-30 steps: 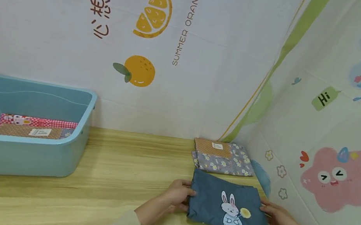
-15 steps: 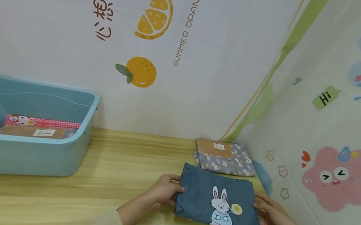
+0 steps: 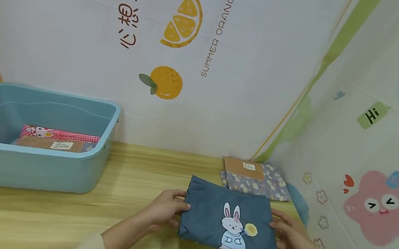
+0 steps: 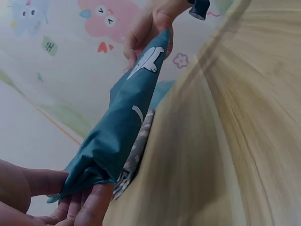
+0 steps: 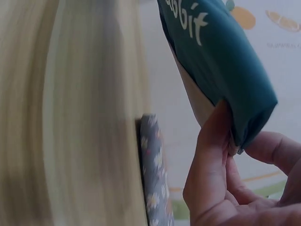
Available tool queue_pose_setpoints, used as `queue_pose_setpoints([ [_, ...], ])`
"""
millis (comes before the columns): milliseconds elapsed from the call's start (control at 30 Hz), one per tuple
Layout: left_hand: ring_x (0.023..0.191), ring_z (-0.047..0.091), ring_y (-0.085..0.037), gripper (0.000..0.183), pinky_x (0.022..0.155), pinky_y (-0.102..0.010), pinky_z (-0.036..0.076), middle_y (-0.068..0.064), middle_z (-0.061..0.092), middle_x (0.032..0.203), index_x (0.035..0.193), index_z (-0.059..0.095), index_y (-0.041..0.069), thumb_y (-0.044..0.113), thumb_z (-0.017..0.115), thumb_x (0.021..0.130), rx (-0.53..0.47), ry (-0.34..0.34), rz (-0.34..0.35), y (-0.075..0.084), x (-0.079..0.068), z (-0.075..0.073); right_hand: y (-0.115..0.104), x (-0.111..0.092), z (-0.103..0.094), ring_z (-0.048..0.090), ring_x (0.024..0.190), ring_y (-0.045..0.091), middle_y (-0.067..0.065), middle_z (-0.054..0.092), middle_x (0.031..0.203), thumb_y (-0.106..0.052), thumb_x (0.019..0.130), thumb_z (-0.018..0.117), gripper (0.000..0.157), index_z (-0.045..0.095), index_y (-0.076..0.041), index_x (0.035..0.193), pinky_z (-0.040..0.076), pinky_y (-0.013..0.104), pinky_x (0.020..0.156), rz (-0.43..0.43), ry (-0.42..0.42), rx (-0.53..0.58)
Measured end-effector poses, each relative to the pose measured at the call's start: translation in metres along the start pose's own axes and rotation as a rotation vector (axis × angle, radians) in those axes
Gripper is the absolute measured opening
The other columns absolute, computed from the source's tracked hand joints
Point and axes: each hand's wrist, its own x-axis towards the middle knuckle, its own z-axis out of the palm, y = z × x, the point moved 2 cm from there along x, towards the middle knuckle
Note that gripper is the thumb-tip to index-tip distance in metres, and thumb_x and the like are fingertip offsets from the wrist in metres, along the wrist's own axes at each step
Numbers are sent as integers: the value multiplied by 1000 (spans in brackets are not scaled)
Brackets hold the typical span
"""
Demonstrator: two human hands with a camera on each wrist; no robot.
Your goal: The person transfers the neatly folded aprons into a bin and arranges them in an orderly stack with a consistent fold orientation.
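A folded dark teal cloth (image 3: 204,216) printed with a white rabbit and a yellow flower is held up by both hands in the head view. My left hand (image 3: 167,206) grips its left edge, thumb on the front and fingers underneath, as the left wrist view also shows. At the opposite edge my right hand (image 3: 292,241) pinches the cloth between thumb and fingers. From the right wrist view, white lettering (image 5: 190,21) shows on the teal fabric, which is lifted off the table. Behind it lies a folded grey daisy-print cloth (image 3: 271,188) with a brown patch and white label.
On the left stands a blue plastic bin (image 3: 39,171), holding a red checked cloth (image 3: 76,136) and a brown piece (image 3: 37,142) with a white label. The wood-grain table (image 3: 146,164) meets a printed wall sheet (image 3: 224,115) at the back and another at the right.
Both hands have carried the teal cloth leftward, away from the right wall. The head view has turned slightly left, showing more of the bin. The daisy-print cloth stays where it was.
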Motion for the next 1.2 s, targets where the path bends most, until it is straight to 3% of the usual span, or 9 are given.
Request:
queue_pose_setpoints([
  [200,95,68,-18,59,72,-36,62,-23,63,128,151,29,-11,9,54,102,-28,-15,-13,9,-15,-17,-5,7,17,69,99,6,-10,72,111,-8,104,51,29,54,-28,125,61,30,81,-13,9,-3],
  [433,102,68,-17,63,79,-36,62,-22,62,135,155,25,-7,15,54,103,-4,-10,-21,31,-33,-42,-15,14,46,67,94,5,-9,68,109,-6,104,49,30,50,-23,129,60,26,78,-77,-54,23],
  [633,102,68,-12,64,79,-33,61,-24,55,143,156,22,-7,18,52,105,-20,1,25,43,-48,-61,-25,25,76,62,95,1,-7,55,123,-4,102,47,62,17,-3,156,56,18,77,-102,-16,21],
  [733,103,67,-10,66,79,-32,60,-27,47,149,157,19,-8,19,50,105,-31,26,41,46,-55,-69,-28,32,89,58,98,-2,-2,44,134,-3,101,44,71,5,0,160,52,14,78,-100,0,24],
  [767,104,67,-10,66,80,-32,60,-27,45,151,157,18,-8,19,50,105,-30,37,46,47,-58,-71,-30,34,93,56,100,-3,0,39,141,-3,101,44,71,5,0,161,51,13,78,-103,2,28],
  [1000,107,67,-8,70,84,-34,61,-29,37,156,158,14,-7,22,49,106,-6,70,72,56,-74,-95,-37,52,122,52,87,-1,4,38,128,1,99,44,68,13,0,158,48,11,73,-119,-1,62],
  [1133,103,68,-5,70,84,-33,61,-24,48,149,159,12,-7,22,49,107,14,100,78,61,-82,-111,-44,61,138,51,87,0,12,14,157,0,99,44,68,12,-1,159,46,12,71,-122,-38,81],
  [1200,101,69,-4,70,83,-32,61,-21,49,147,159,11,-7,23,48,107,32,116,78,63,-87,-119,-48,65,147,52,85,1,15,12,160,0,99,44,68,13,-3,160,46,14,70,-119,-56,85],
])
